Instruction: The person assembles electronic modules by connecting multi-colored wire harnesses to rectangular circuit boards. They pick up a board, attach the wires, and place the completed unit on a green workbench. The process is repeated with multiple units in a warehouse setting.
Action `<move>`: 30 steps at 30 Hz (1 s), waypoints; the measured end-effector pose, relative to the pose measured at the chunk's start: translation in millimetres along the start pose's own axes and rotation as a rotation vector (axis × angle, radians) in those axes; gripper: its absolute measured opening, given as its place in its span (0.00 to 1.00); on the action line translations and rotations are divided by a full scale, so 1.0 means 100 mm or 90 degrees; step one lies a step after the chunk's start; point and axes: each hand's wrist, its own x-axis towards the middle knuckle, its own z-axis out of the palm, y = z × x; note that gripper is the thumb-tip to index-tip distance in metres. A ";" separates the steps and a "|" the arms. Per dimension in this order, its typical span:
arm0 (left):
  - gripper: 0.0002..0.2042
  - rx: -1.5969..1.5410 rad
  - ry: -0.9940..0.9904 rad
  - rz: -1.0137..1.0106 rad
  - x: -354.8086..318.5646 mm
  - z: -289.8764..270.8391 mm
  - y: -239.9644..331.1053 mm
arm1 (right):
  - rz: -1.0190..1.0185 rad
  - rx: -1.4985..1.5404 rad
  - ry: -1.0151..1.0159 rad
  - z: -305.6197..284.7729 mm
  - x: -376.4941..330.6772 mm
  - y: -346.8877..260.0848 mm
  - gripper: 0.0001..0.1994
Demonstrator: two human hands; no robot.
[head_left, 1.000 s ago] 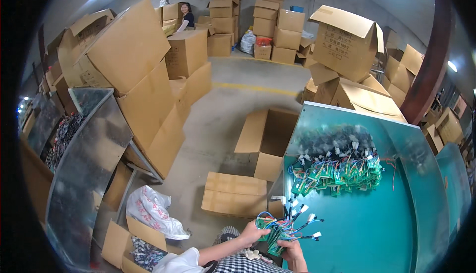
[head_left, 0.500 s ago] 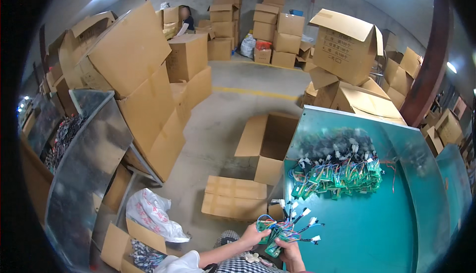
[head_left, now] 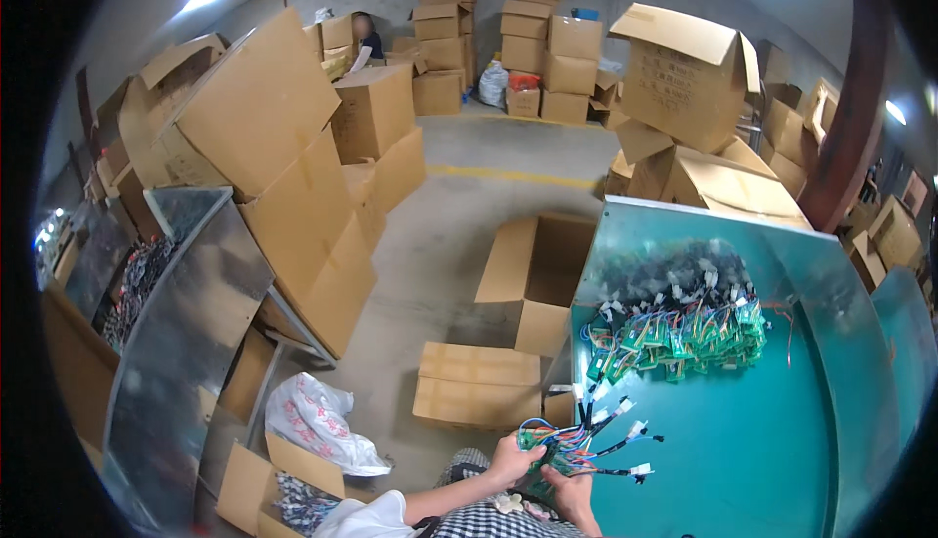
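Note:
Both my hands are together at the near left edge of the green-topped table (head_left: 723, 450). They grip a bundle of wired circuit boards (head_left: 557, 437), small green boards with coloured wires. My left hand (head_left: 512, 462) closes on the bundle's left side, and my right hand (head_left: 572, 495) pinches it from the lower right. Black leads with white connectors (head_left: 622, 407) fan out from the bundle over the table. My fingers hide much of the boards. Beyond them lies a large heap of similar wired circuit boards (head_left: 684, 338), against the table's raised back panel.
An open carton (head_left: 547, 269) and a closed carton (head_left: 479, 382) stand on the floor left of the table. A white plastic bag (head_left: 318, 421) lies above an open box of wired parts (head_left: 293, 499). Tall carton stacks (head_left: 293, 196) rise at left; a person (head_left: 366, 44) is far back.
The boards in my hands have drawn closer together and show less of their green faces. The connectors now point more upward and right. The whole view has shifted slightly.

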 end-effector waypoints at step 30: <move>0.10 0.044 0.152 0.017 0.05 -0.13 -0.10 | -0.086 -0.082 0.036 -0.10 0.07 -0.07 0.28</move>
